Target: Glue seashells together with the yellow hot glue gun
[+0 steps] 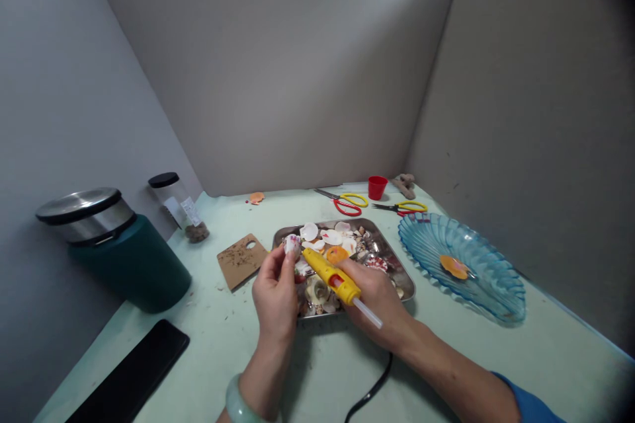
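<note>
My left hand [276,294] is closed, pinching a small white shell with pinkish marks [292,246] between thumb and fingertips. In my right hand [380,304] is a yellow glue gun [330,272], its nozzle pointing at the shell and very close to it; whether they touch I cannot tell. A clear glue stick [368,312] sticks out of the gun's back end. Below both hands lies a metal tray [407,284] filled with many shells, among them white, orange and red-striped ones. My hands hide part of the tray.
To the left stand a green flask [133,264] and a clear jar [179,208], near a brown board [241,260] and a black phone-like slab [131,373]. Scissors [347,201], pliers [399,207] and a red cup [378,188] lie behind. A blue dish [491,271] sits right. A black cord [371,391] trails frontward.
</note>
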A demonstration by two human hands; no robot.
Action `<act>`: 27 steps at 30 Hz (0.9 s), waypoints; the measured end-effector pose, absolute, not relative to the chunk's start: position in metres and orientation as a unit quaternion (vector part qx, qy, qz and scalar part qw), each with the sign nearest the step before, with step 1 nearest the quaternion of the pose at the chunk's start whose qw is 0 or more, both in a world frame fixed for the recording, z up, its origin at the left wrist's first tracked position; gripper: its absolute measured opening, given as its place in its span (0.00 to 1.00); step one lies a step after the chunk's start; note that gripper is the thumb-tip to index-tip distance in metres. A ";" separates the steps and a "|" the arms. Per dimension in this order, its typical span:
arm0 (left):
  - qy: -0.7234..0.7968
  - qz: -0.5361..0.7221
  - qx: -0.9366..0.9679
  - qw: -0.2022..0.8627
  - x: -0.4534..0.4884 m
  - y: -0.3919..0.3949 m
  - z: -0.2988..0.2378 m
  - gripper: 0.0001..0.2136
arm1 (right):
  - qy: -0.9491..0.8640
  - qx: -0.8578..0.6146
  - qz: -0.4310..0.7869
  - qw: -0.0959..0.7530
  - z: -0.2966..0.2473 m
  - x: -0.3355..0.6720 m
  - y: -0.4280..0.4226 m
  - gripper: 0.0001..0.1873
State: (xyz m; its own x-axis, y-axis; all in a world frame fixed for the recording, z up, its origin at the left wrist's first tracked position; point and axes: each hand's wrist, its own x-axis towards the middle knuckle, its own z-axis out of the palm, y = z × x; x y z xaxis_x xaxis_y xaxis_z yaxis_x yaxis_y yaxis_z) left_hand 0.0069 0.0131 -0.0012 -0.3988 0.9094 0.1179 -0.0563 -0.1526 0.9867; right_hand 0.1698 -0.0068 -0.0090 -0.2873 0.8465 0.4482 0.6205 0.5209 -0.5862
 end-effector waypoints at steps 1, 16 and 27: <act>0.528 0.647 0.401 0.376 0.007 0.013 -0.002 0.20 | -0.786 -0.465 0.152 0.377 -0.010 0.170 -0.007 0.04; 0.520 0.656 0.386 0.387 0.006 0.015 -0.006 0.19 | -0.777 -0.451 0.167 0.407 -0.012 0.173 -0.004 0.02; 0.531 0.641 0.369 0.415 0.007 0.015 -0.002 0.21 | -0.773 -0.456 0.169 0.406 -0.008 0.172 -0.006 0.04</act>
